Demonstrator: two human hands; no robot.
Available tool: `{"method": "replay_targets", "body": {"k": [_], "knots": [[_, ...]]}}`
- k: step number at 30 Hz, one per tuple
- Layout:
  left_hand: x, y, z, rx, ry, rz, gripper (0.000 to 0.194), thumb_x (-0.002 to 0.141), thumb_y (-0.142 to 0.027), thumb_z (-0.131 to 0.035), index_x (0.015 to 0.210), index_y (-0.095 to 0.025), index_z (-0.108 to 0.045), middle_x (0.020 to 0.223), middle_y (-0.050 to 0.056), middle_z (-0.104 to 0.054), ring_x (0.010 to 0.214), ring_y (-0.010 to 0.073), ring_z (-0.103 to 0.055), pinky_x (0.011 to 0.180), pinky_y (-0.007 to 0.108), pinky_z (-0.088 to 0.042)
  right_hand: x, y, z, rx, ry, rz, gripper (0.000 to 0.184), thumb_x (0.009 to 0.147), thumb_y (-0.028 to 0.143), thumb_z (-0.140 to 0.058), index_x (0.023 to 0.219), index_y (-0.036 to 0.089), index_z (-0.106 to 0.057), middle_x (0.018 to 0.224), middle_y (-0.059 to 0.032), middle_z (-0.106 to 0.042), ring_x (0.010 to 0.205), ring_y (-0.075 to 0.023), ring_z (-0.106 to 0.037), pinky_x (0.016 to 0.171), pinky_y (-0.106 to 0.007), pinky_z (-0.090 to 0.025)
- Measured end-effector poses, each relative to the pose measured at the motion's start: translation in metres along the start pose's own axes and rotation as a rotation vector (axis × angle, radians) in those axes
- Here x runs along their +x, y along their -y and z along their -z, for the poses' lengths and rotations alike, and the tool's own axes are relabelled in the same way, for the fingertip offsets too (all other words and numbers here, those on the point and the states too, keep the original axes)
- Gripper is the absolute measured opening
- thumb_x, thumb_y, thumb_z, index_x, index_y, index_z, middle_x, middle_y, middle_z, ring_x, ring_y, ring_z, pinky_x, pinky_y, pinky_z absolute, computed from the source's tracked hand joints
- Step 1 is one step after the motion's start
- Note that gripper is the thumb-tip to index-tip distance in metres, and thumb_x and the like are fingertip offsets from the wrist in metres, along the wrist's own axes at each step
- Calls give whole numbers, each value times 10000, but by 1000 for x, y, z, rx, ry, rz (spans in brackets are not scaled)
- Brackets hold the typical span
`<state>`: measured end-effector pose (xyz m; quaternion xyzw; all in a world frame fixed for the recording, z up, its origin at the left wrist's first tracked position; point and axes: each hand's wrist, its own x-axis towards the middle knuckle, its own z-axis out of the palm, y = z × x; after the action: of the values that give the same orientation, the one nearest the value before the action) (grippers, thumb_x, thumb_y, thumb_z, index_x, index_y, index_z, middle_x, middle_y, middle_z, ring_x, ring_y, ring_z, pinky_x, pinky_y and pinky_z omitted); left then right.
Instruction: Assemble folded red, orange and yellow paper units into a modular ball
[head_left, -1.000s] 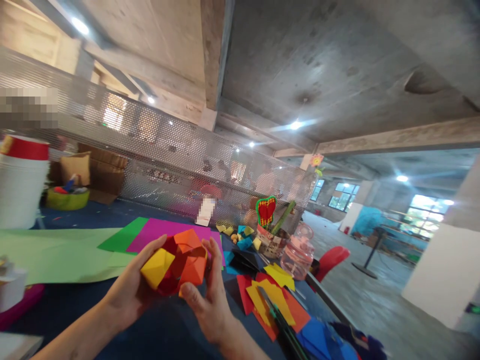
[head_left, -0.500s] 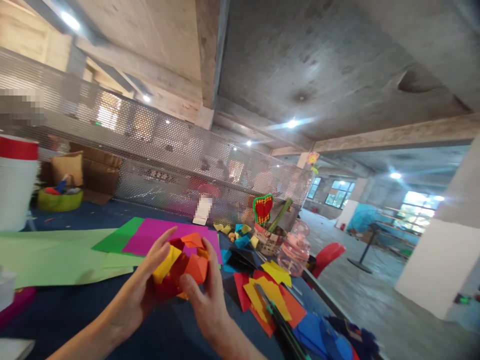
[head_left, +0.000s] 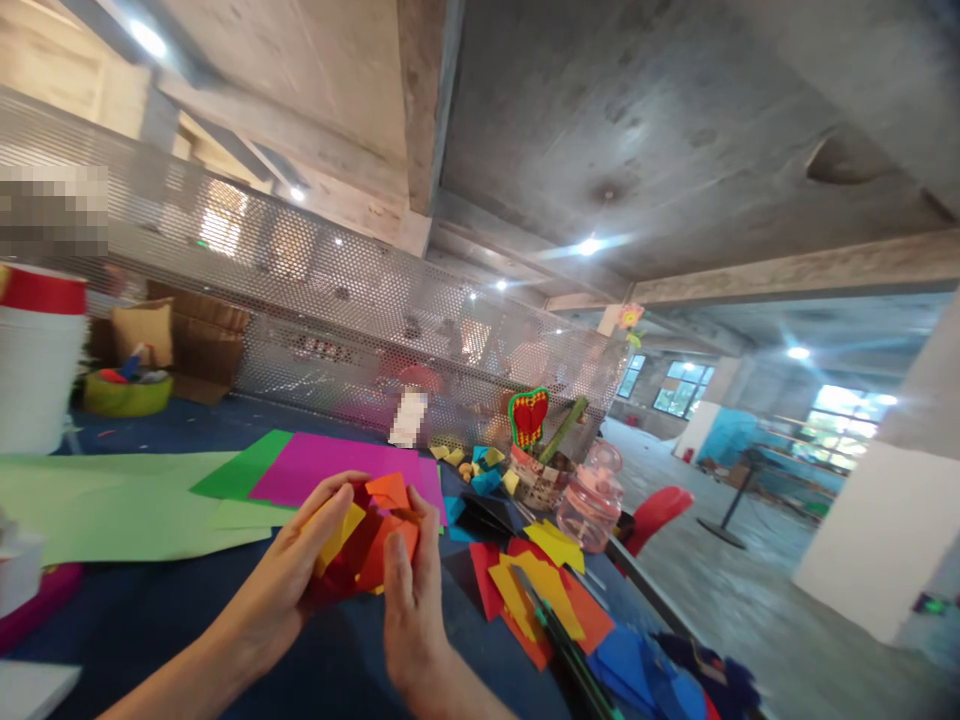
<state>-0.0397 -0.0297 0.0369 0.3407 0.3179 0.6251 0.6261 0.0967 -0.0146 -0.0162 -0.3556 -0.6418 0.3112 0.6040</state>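
A left hand [head_left: 289, 572] at eight o'clock and right hand [head_left: 416, 605] at four, fingers half-curled, hold a folded paper ball [head_left: 376, 553]; squeezing hard could crush it.

On the near side of the folded-paper ball [head_left: 377, 556], the desk [head_left: 341, 660] leaves room between left hand [head_left: 296, 560] and right hand [head_left: 418, 605]; rightward, paper squares [head_left: 541, 588] and a black-and-green tool [head_left: 568, 645] (lying aslant) obstruct.

Left hand [head_left: 295, 568] partly hides yellow paper [head_left: 343, 532] (folded, apparently).
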Motion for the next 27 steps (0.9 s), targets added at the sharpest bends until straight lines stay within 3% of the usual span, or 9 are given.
{"method": "replay_targets", "body": {"k": [5,10,12,14,16,18,21,23,27], "knots": [[0,1,1,-12,60,-8,435,820,-469,-746,1199,-313,-597,1109,14,-763,892,223,-774,692,258,-632,-1,3,-6,9,-54,-12,638,938,630,-496,1480,303,-417,1466,-107,-482,1377,-298,-454,1152,-493,-393],[6,-6,3,-5,33,5,383,870,-434,-701,1222,-312,-614,1138,26,-764,848,236,-783,636,304,-654,11,24,0,59,98,-28,706,932,674,-457,1502,270,-352,1481,-107,-463,1403,-253,-420,1165,-437,-369],[12,-12,7,-70,-1,-24,343,894,-371,-686,1216,-261,-642,1087,48,-786,811,222,-787,675,304,-657,24,24,9,63,69,-44,712,939,720,-334,1486,265,-351,1444,-111,-494,1338,-243,-494,1100,-425,-436],[18,-19,12,-134,-45,-47,294,918,-300,-661,1198,-213,-663,1009,63,-807,770,209,-789,714,308,-656,38,18,19,-151,-6,-120,642,982,663,-184,1402,256,-449,1347,-105,-562,1228,-222,-568,994,-398,-498],[23,-25,18,-160,-83,-50,255,948,-265,-616,1184,-187,-672,936,67,-818,722,202,-788,688,308,-658,47,10,28,-267,5,-149,496,941,634,-411,1101,227,-646,1086,-89,-654,1034,-245,-609,913,-407,-496],[27,-29,23,-173,-103,-53,229,969,-235,-576,1167,-186,-681,895,51,-821,696,187,-785,659,288,-654,47,3,32,-356,58,-159,344,815,563,-659,796,220,-688,870,-66,-655,892,-259,-592,859,-417,-464],[29,-31,28,-193,-114,-68,224,958,-190,-585,1154,-214,-691,897,14,-822,715,160,-783,663,248,-642,35,-1,27,-430,126,-150,274,577,398,-885,666,226,-691,775,-43,-642,830,-266,-567,825,-408,-414],[30,-28,29,-186,-116,-80,226,942,-219,-620,1156,-233,-693,936,2,-820,756,158,-782,670,235,-636,28,-2,22,-438,144,-140,298,471,289,-930,642,228,-693,752,-33,-643,813,-263,-563,807,-388,-397],[30,-24,29,-138,-124,-143,281,886,-291,-711,1166,-285,-684,1046,-24,-803,853,160,-774,732,227,-627,36,-3,25,-362,108,-133,203,628,281,-814,583,214,-628,615,-3,-588,657,-198,-532,688,-324,-390]]}}
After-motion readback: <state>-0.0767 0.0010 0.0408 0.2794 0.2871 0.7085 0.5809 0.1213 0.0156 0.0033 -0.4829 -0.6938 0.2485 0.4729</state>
